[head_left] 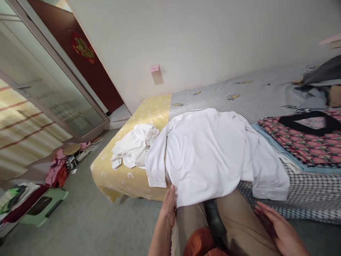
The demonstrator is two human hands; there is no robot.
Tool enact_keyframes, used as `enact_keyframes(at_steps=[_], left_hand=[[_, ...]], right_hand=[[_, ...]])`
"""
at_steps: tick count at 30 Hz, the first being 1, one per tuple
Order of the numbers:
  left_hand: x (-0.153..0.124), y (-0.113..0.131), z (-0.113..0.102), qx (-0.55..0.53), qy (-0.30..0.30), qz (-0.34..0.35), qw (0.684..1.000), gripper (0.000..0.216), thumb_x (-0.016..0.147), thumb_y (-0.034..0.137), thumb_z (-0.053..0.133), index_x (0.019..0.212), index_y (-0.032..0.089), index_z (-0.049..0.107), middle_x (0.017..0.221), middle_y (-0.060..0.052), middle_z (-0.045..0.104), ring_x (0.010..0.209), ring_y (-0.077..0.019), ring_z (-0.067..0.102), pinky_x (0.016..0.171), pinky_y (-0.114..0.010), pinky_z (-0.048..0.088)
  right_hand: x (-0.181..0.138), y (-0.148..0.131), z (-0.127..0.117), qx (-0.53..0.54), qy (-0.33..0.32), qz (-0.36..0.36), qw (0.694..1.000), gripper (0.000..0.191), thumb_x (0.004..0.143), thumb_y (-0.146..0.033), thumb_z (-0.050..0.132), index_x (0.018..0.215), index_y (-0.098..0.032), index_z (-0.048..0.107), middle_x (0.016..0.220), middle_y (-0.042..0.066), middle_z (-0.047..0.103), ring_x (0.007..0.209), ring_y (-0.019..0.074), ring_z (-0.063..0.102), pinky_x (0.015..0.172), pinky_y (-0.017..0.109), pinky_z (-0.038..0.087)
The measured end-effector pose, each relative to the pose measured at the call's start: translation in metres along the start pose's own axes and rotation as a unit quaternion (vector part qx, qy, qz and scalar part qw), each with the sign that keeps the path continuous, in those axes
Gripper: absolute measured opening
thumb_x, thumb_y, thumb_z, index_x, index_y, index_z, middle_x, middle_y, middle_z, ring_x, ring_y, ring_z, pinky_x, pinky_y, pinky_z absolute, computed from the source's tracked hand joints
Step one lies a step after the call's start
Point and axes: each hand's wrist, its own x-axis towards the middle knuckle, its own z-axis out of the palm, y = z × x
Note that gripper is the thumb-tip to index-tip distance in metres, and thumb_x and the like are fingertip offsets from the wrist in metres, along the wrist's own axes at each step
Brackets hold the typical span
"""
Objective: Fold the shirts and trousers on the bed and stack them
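A white long-sleeved shirt lies spread on the bed, its hem towards me and overhanging the front edge above my knees. Both its sleeves stretch out to the sides, with the right cuff hanging over the bed edge. At the hem's left corner, my left hand has the cloth between thumb and fingers, the fingers partly hidden. My right hand is beside my right thigh, below the right sleeve, with its fingers stretched out and nothing in them. A crumpled white garment lies left of the shirt.
To the right is a stack of folded clothes topped by a pink-and-black patterned garment. Dark clothing is heaped behind it. A yellow cloth covers the bed's left end. A green stool bearing clothes stands on the floor at left.
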Motion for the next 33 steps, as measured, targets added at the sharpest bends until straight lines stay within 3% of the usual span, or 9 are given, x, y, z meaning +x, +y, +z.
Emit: enact_keyframes(at_steps=[3, 6, 10, 13, 16, 22, 27, 30, 33], left_hand=[[-0.016, 0.012, 0.013, 0.007, 0.008, 0.053, 0.999, 0.06, 0.057, 0.044, 0.094, 0.105, 0.016, 0.071, 0.104, -0.012, 0.078, 0.092, -0.0231, 0.073, 0.086, -0.034, 0.057], [-0.037, 0.036, 0.03, -0.019, 0.003, 0.094, 0.995, 0.053, 0.066, 0.034, 0.089, 0.112, 0.014, 0.07, 0.098, -0.011, 0.079, 0.086, -0.0215, 0.074, 0.082, -0.032, 0.059], [-0.061, 0.078, 0.057, -0.115, -0.013, 0.061, 0.991, 0.052, 0.08, 0.009, 0.072, 0.131, 0.017, 0.064, 0.102, -0.01, 0.081, 0.09, -0.0207, 0.077, 0.09, -0.034, 0.062], [-0.065, 0.104, 0.073, -0.157, -0.036, 0.031, 0.987, 0.059, 0.088, 0.002, 0.059, 0.144, 0.021, 0.054, 0.11, -0.009, 0.08, 0.094, -0.0192, 0.077, 0.097, -0.035, 0.06], [-0.061, 0.121, 0.08, -0.203, -0.067, -0.007, 0.977, 0.061, 0.096, 0.01, 0.052, 0.154, 0.023, 0.041, 0.115, -0.01, 0.078, 0.101, -0.0218, 0.075, 0.103, -0.039, 0.055], [-0.04, 0.14, 0.068, -0.217, -0.17, -0.094, 0.957, 0.084, 0.093, 0.037, 0.065, 0.161, 0.028, 0.015, 0.136, -0.012, 0.065, 0.13, -0.0287, 0.056, 0.11, -0.043, 0.048], [-0.018, 0.15, 0.058, -0.179, -0.154, -0.078, 0.969, 0.076, 0.095, 0.035, 0.062, 0.16, 0.029, 0.023, 0.14, -0.009, 0.062, 0.14, -0.0284, 0.045, 0.111, -0.046, 0.046], [-0.015, 0.153, 0.056, -0.142, -0.126, -0.067, 0.98, 0.07, 0.095, 0.03, 0.06, 0.158, 0.032, 0.03, 0.14, -0.006, 0.063, 0.142, -0.0285, 0.042, 0.109, -0.049, 0.048], [-0.02, 0.156, 0.059, -0.132, -0.106, -0.04, 0.985, 0.07, 0.093, 0.031, 0.062, 0.156, 0.036, 0.032, 0.141, -0.003, 0.062, 0.142, -0.0289, 0.043, 0.107, -0.049, 0.051]], right_hand=[[0.004, 0.003, 0.001, 0.034, 0.007, 0.018, 0.999, 0.031, 0.046, -0.014, 0.075, 0.074, -0.026, 0.073, 0.065, 0.001, 0.074, 0.06, 0.0144, 0.068, 0.054, 0.019, 0.055], [0.002, 0.004, 0.005, 0.028, 0.002, -0.023, 0.999, 0.033, 0.044, -0.018, 0.078, 0.075, -0.025, 0.073, 0.065, 0.0, 0.074, 0.06, 0.0151, 0.068, 0.054, 0.021, 0.054], [-0.007, 0.006, 0.014, 0.01, -0.026, -0.071, 0.997, 0.038, 0.042, -0.029, 0.083, 0.079, -0.025, 0.075, 0.068, 0.0, 0.075, 0.066, 0.0183, 0.068, 0.06, 0.027, 0.054], [-0.008, 0.009, 0.02, -0.018, -0.051, -0.099, 0.994, 0.039, 0.047, -0.04, 0.082, 0.083, -0.026, 0.075, 0.074, 0.0, 0.076, 0.07, 0.0197, 0.068, 0.066, 0.03, 0.053], [-0.007, 0.008, 0.025, -0.051, -0.058, -0.131, 0.988, 0.045, 0.054, -0.047, 0.082, 0.093, -0.026, 0.074, 0.085, 0.0, 0.075, 0.076, 0.0202, 0.068, 0.071, 0.032, 0.051], [0.003, -0.013, 0.043, -0.057, -0.077, -0.198, 0.975, 0.062, 0.059, -0.049, 0.081, 0.115, -0.028, 0.062, 0.101, 0.0, 0.067, 0.086, 0.0198, 0.065, 0.072, 0.031, 0.047], [0.011, -0.032, 0.061, -0.095, -0.111, -0.251, 0.957, 0.059, 0.06, -0.044, 0.08, 0.112, -0.028, 0.055, 0.085, -0.004, 0.061, 0.069, 0.0154, 0.057, 0.062, 0.027, 0.041], [0.006, -0.046, 0.069, -0.125, -0.145, -0.314, 0.93, 0.053, 0.064, -0.041, 0.079, 0.111, -0.026, 0.059, 0.082, -0.004, 0.061, 0.071, 0.0164, 0.056, 0.071, 0.031, 0.045], [-0.007, -0.063, 0.076, -0.178, -0.129, -0.373, 0.901, 0.034, 0.063, -0.042, 0.08, 0.089, -0.023, 0.069, 0.09, 0.001, 0.064, 0.086, 0.0214, 0.059, 0.084, 0.037, 0.047]])
